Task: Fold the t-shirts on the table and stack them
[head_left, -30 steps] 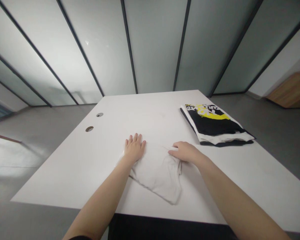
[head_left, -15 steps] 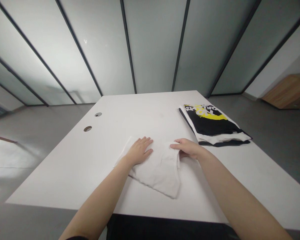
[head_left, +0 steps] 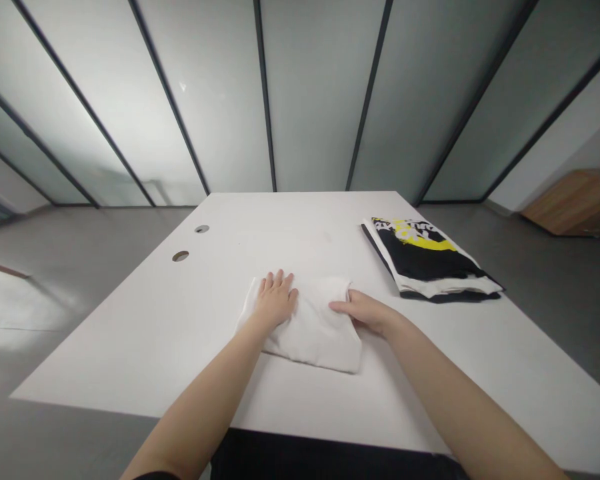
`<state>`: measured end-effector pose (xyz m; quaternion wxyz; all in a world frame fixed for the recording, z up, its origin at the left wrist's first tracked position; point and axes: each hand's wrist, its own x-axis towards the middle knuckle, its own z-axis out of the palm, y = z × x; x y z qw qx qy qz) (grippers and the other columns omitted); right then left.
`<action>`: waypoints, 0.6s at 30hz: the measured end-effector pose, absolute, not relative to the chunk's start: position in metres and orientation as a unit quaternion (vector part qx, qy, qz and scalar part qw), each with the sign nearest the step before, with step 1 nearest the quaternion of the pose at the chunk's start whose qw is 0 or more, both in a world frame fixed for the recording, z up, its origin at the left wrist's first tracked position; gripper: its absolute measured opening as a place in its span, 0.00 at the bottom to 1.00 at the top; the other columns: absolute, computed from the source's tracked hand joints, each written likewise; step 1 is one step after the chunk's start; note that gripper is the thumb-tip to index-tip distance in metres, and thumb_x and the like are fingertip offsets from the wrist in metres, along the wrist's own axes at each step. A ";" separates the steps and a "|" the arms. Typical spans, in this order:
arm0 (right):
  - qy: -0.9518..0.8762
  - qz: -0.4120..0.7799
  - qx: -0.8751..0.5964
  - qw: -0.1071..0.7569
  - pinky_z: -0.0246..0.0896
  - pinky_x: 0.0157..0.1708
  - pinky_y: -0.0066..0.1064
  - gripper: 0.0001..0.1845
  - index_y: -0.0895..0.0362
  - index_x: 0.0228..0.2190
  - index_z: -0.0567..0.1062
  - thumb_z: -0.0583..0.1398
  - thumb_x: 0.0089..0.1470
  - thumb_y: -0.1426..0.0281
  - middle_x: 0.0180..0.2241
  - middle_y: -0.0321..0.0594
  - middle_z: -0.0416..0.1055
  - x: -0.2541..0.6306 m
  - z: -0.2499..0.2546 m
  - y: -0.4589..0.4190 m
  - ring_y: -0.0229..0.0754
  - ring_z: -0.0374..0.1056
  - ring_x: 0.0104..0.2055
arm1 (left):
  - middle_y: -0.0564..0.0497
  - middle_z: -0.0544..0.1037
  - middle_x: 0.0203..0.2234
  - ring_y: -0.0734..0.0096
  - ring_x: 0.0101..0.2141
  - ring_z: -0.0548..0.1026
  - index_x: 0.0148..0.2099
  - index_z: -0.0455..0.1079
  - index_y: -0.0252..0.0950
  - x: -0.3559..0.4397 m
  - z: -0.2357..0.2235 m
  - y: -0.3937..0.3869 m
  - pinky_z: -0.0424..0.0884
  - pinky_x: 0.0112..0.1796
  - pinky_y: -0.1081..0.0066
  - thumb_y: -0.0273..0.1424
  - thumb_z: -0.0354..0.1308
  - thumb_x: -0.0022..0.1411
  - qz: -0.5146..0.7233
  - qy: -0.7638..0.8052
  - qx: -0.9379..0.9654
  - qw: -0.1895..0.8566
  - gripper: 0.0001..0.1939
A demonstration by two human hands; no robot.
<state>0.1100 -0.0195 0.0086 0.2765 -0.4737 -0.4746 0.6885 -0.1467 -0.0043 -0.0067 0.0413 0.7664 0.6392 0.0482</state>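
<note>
A folded white garment (head_left: 314, 328) lies on the white table (head_left: 150, 333) in front of me. My left hand (head_left: 276, 300) rests flat on its left part, fingers stretched out and close together. My right hand (head_left: 363, 311) lies at the garment's right edge with the thumb on top of the cloth and the fingers beside or under the fold; whether it grips the cloth is unclear. Both forearms reach in from the bottom of the view.
A folded stack of black, white and yellow clothes (head_left: 427, 259) sits at the table's right side. Two round cable holes (head_left: 181, 256) are in the table's left part. Glass partition walls stand behind the table, and a wooden cabinet (head_left: 575, 210) is at the far right.
The garment has been folded smaller, its near corner brought in. My left hand moved back to its left part, and my right hand shifted slightly left along the right edge.
</note>
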 end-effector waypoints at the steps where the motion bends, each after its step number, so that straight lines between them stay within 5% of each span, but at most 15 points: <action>1: -0.455 0.701 -0.461 0.298 0.79 0.47 0.38 0.20 0.57 0.49 0.79 0.72 0.54 0.68 0.46 0.48 0.84 0.102 0.009 -0.020 0.48 0.81 0.44 | 0.40 0.59 0.76 0.39 0.74 0.56 0.77 0.59 0.39 -0.148 -0.006 -0.004 0.56 0.70 0.43 0.41 0.43 0.78 0.050 0.655 0.753 0.036 0.31; 11: -0.317 0.828 -0.419 0.196 0.71 0.60 0.46 0.20 0.63 0.57 0.76 0.56 0.70 0.67 0.46 0.53 0.84 0.059 0.019 0.017 0.50 0.83 0.46 | 0.30 0.60 0.74 0.35 0.74 0.56 0.74 0.62 0.32 -0.165 -0.002 -0.001 0.56 0.69 0.39 0.41 0.45 0.77 0.142 0.727 0.671 0.013 0.31; 18: -0.340 0.792 -0.408 0.302 0.74 0.56 0.44 0.22 0.61 0.55 0.76 0.56 0.69 0.61 0.44 0.51 0.85 0.052 0.058 0.061 0.51 0.83 0.43 | 0.38 0.58 0.76 0.47 0.75 0.52 0.72 0.62 0.37 -0.172 0.003 0.002 0.53 0.71 0.41 0.40 0.42 0.79 0.286 0.635 0.717 -0.018 0.27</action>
